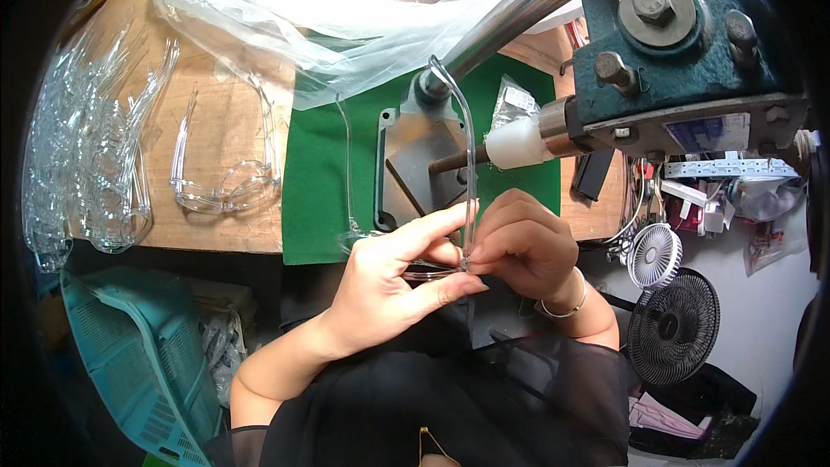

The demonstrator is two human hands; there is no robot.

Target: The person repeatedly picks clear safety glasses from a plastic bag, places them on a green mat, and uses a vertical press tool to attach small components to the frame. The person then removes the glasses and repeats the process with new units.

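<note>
A clear plastic eyeglass frame (pixel 470 143) is held just in front of the table's near edge, its two temples pointing away from me. My left hand (pixel 380 285) grips the front of it, with thumb and forefinger either side of the right-hand hinge corner. At that same corner, the fingertips of my right hand (pixel 527 238) are pinched together against the frame. Whether a small part sits between those fingertips is hidden. Beyond the hands stands a bench press, its metal base (pixel 411 134) on a green mat (pixel 320 225). A white collar (pixel 517 140) surrounds its rod.
The press's heavy green head (pixel 683 52) overhangs the right side. Clear frames lie in a pile (pixel 86 147) at far left, with another small group (pixel 226 186) nearer. A plastic bag (pixel 251 30) of frames lies behind. Below are a teal basket (pixel 147 355) and a black fan (pixel 674 329).
</note>
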